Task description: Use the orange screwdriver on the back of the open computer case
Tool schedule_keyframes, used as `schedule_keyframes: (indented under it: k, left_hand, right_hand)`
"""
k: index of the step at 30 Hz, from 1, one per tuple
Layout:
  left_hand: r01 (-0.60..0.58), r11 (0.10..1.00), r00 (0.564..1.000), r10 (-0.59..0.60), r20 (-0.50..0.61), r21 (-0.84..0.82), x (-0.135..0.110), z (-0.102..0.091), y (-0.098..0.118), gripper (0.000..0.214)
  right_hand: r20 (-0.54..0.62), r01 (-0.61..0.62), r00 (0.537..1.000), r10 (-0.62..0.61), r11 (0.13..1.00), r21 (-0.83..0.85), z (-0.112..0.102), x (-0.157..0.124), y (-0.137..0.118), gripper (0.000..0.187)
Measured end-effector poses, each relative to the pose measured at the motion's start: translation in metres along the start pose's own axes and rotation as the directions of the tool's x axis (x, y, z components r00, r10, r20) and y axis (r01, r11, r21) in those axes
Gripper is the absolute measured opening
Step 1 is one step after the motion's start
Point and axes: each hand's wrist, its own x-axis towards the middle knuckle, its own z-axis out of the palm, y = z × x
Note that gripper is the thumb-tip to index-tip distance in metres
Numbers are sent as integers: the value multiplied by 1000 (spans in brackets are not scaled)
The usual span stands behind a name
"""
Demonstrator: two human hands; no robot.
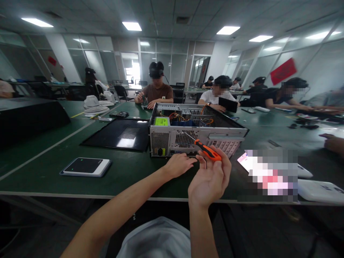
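Observation:
An open computer case (188,134) lies on its side on the green table (129,172) in front of me, its wiring showing from above. My right hand (211,179) is raised palm-up near the table's front edge, fingers closed on an orange-handled screwdriver (206,150) whose thin shaft points up-left toward the case's rear panel. My left hand (178,165) rests just left of it, fingers curled loosely and touching the right hand's thumb area; whether it holds anything is hidden.
The case's black side panel (120,134) lies flat to the left. A small white-edged tablet (86,166) sits near the front left edge. White devices (321,190) lie at right. Several people sit across the table; another person's hand (333,141) rests at far right.

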Motion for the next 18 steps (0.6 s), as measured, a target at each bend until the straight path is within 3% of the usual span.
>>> schedule_keyframes:
  k: [3, 7, 13, 18]
  left_hand:
    - [56, 998, 998, -55, 24, -31, 0, -4, 2, 35]
    - [45, 996, 998, -41, 52, -82, 0, -4, 0, 42]
    - [17, 987, 1000, -17, 1, -160, 0, 6, -6, 44]
    - [12, 978, 999, -22, -46, -206, -3, 3, -6, 44]
  right_hand:
    - [-10, 21, 1000, -21, 1000, 10, -2, 6, -8, 22]
    - [-49, 64, 997, -62, 997, 41, -7, 16, -19, 22]
    - [-64, 101, 993, -100, 995, 14, -13, 24, -31, 23]
    - [-59, 68, 996, -64, 996, 57, -15, 23, -43, 24]
